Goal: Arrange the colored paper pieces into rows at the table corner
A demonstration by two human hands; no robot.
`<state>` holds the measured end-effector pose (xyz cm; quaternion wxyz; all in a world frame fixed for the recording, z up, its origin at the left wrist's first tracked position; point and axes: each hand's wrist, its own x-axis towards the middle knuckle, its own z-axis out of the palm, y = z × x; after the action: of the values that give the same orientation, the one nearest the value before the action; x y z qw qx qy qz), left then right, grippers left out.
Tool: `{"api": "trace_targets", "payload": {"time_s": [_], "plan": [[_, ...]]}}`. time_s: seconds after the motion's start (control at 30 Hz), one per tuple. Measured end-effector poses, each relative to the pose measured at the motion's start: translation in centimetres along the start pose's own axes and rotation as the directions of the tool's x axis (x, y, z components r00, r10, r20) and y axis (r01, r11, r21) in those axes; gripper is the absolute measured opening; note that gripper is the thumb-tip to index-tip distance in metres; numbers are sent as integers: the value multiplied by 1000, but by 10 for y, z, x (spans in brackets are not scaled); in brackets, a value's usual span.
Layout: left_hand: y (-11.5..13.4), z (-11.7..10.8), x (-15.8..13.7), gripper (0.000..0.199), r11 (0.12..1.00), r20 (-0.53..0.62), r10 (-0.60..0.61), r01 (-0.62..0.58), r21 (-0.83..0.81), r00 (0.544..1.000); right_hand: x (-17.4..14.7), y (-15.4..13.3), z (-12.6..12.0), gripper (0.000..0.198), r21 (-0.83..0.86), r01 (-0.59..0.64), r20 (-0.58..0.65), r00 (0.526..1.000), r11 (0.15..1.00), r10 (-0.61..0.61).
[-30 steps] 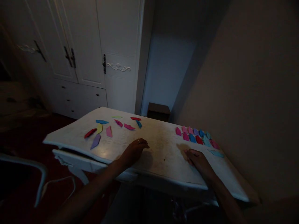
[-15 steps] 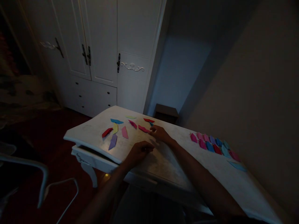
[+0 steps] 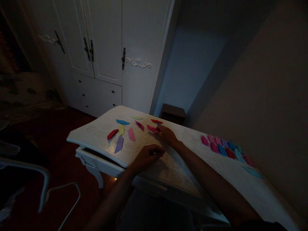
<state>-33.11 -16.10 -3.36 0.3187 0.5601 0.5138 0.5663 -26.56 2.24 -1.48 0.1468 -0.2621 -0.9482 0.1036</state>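
Over the table's middle, my right hand [image 3: 166, 134] has its thumb and fingertips closed on the right end of a pink folded paper boat [image 3: 151, 128]. A red paper boat [image 3: 157, 121] lies just behind it, with a bit of blue paper by its right end. My left hand [image 3: 148, 156] hovers nearer the front edge, fingers curled in toward the thumb, no paper visible in it. Left of my hands lie a dark pink boat [image 3: 139, 125], a light pink one [image 3: 131, 134], a purple one [image 3: 119, 144], a yellow one [image 3: 121, 129], a red one [image 3: 112, 134] and a blue one [image 3: 122, 122].
A pale green paper piece [image 3: 137, 117] lies near the white table's [image 3: 89, 130] back edge. At the right, two rows of folded boats [image 3: 222, 150] stand by the wall, a light blue one [image 3: 252, 171] nearer me. A white wardrobe [image 3: 106, 48] and brown box [image 3: 173, 114] are behind.
My right fingertips have closed on the pink boat's right end. My left hand stays curled over the table. The whole view has shifted slightly.
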Motion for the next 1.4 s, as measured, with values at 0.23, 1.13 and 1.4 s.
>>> {"api": "trace_targets", "payload": {"time_s": [0.23, 1.13, 1.4], "plan": [[-4, -1, 2, 21, 999, 15, -31, 32, -22, 999, -47, 28, -23, 21, 267, 207, -95, 977, 941, -188], [7, 16, 14, 38, 810, -62, -133, 145, 568, 989, -267, 166, -103, 34, -318, -536, -197, 844, 782, 499], [0, 68, 22, 33, 864, 63, -73, 31, 502, 995, -288, 147, -97, 39, -354, -629, -229, 776, 692, 588]]}}
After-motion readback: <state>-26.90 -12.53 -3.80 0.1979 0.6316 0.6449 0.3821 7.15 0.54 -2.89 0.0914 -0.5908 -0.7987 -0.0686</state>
